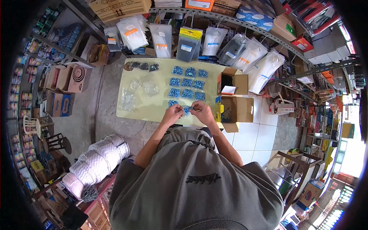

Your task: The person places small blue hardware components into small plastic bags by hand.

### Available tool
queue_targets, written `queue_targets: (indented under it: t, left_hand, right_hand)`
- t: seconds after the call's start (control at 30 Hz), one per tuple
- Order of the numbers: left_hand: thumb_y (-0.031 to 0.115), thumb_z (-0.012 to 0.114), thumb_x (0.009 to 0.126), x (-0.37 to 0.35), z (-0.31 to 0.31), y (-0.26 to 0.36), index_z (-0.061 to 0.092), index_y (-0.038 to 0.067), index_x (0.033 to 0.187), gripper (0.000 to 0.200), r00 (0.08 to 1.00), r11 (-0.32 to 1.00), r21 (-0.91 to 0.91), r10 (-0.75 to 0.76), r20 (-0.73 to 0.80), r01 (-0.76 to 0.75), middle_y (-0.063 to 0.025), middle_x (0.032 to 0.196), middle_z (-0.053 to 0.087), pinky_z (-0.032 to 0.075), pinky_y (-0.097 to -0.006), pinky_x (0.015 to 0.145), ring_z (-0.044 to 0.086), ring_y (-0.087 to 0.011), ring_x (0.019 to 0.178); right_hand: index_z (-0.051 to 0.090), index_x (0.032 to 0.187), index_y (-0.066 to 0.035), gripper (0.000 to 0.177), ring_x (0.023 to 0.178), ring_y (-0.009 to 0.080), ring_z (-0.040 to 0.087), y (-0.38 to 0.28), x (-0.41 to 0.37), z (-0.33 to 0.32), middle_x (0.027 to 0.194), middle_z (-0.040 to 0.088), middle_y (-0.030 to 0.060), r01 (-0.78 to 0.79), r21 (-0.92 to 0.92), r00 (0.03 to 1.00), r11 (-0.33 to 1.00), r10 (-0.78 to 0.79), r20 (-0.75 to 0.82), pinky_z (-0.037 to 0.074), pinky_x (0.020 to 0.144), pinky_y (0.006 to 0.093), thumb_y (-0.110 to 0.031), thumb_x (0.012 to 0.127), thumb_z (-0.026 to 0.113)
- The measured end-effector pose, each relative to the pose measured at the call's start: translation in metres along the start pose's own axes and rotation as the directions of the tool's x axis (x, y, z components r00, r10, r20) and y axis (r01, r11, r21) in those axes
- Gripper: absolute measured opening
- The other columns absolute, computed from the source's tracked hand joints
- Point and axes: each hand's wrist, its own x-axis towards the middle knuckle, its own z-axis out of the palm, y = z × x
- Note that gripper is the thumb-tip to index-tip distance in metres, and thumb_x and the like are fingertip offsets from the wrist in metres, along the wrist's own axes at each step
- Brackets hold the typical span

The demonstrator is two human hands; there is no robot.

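At the table's near edge, my left hand [174,113] and my right hand [201,112] pinch the two sides of a small clear bag with blue pieces [186,110]. Beyond them, several similar blue packets [187,82] lie in rows on the pale yellow table [153,107]. One packet [172,103] is just behind my left hand. Right of my right hand stands an open cardboard box [245,110] with blue pieces inside. Another open box [239,82], holding something dark and a white paper, is behind it.
Clear plastic bags [128,99] and dark packets [143,66] lie on the table's left part. Packs of cable ties [189,44] hang along the far edge. A large wrapped roll [97,163] is at the lower left; loaded shelves line both sides.
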Motion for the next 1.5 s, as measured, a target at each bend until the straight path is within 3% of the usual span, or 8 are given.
queue_targets:
  t: [0.13, 0.3, 0.5, 1.23, 1.5]
  left_hand:
    - [0.006, 0.06, 0.087, 0.0, 0.001, 0.001, 0.056, 0.0, 0.097, 0.013, 1.0, 1.0, 0.014, 0.005, -0.005, -0.005, -0.0076, 0.084, 0.063, 0.051, -0.0275, 0.062, 0.062, -0.0143, 0.074]
    - [0.006, 0.061, 0.086, 0.002, 0.0, -0.002, 0.056, 0.0, 0.098, 0.014, 1.0, 1.0, -0.003, 0.013, 0.013, -0.013, -0.0074, 0.084, 0.063, 0.05, -0.0272, 0.063, 0.063, -0.0141, 0.073]
    - [0.007, 0.062, 0.085, 0.004, 0.001, 0.002, 0.057, 0.0, 0.097, 0.015, 1.0, 1.0, -0.026, 0.002, 0.011, -0.001, -0.007, 0.084, 0.063, 0.05, -0.0268, 0.063, 0.063, -0.0137, 0.073]
    - [0.006, 0.062, 0.084, 0.009, -0.002, 0.001, 0.057, 0.0, 0.094, 0.013, 1.0, 1.0, -0.029, 0.009, 0.007, -0.009, -0.007, 0.081, 0.063, 0.05, -0.0269, 0.064, 0.062, -0.0138, 0.072]
    - [0.005, 0.061, 0.086, 0.011, 0.0, 0.003, 0.057, 0.0, 0.095, 0.012, 1.0, 1.0, -0.006, -0.009, 0.016, 0.01, -0.0073, 0.083, 0.063, 0.051, -0.0271, 0.064, 0.062, -0.0139, 0.072]
  right_hand:
    - [0.058, 0.094, 0.0, 0.021, 0.072, 0.0094, 0.062, 0.003, 0.0, -0.002, 0.08, 0.065, 0.0038, 0.009, 0.007, 1.0, 1.0, -0.009, 0.017, 0.05, 0.065, 0.0241, -0.004, 0.079, 0.073]
    - [0.064, 0.093, -0.001, 0.024, 0.071, 0.0128, 0.064, -0.007, -0.003, -0.005, 0.081, 0.069, 0.006, 0.122, -0.215, 0.99, 0.969, -0.134, -0.042, 0.051, 0.065, 0.0281, -0.01, 0.075, 0.076]
    - [0.066, 0.092, -0.003, 0.022, 0.066, 0.0148, 0.062, -0.013, -0.003, -0.006, 0.083, 0.069, 0.006, 0.144, -0.319, 0.989, 0.937, -0.148, 0.011, 0.05, 0.063, 0.0289, -0.01, 0.074, 0.076]
    - [0.066, 0.093, -0.004, 0.022, 0.07, 0.0221, 0.062, -0.019, 0.003, -0.006, 0.084, 0.067, 0.0088, 0.206, -0.344, 0.979, 0.916, -0.194, 0.067, 0.05, 0.067, 0.0323, -0.008, 0.074, 0.075]
    - [0.065, 0.092, -0.006, 0.021, 0.082, 0.0262, 0.061, -0.021, 0.005, -0.007, 0.095, 0.06, 0.0091, 0.336, -0.398, 0.938, 0.854, -0.339, 0.064, 0.051, 0.069, 0.0336, -0.007, 0.074, 0.074]
